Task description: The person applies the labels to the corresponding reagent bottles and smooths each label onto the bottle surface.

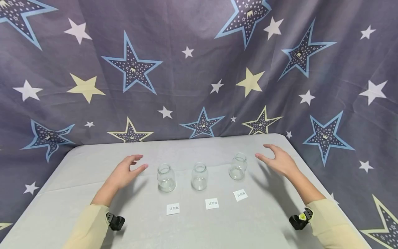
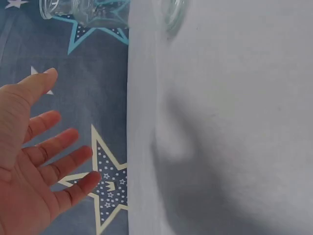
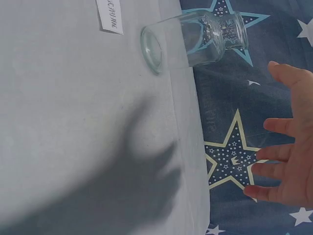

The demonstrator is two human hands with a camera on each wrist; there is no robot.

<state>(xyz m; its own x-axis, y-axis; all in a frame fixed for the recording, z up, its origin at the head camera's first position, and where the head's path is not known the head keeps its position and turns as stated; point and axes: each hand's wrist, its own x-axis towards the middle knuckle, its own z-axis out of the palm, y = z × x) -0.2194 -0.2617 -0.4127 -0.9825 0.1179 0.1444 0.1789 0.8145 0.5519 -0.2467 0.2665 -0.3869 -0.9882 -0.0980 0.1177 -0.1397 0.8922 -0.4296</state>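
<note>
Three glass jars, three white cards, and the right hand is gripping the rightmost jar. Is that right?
Not the grip: the head view shows the right hand beside the rightmost jar, apart from it. The three glass jars and three white cards are correct.

Left arm point(image 1: 102, 197): angled toward one o'clock, covered in a pale yellow sleeve point(image 1: 87, 226), bared at the wrist.
Left hand point(image 1: 124, 173): held raised at eight o'clock in the head view, pointed toward two o'clock.
Left fingers point(image 2: 58, 143): extended and parted, with the left thumb point(image 2: 36, 86) held apart.
Right arm point(image 1: 306, 186): angled between ten and eleven o'clock, likewise sleeved.
Right hand point(image 1: 281, 162): held raised at four o'clock, pointed toward ten o'clock.
Right fingers point(image 3: 276, 152): extended and parted, with the right thumb point(image 3: 288, 74) held apart.
</note>
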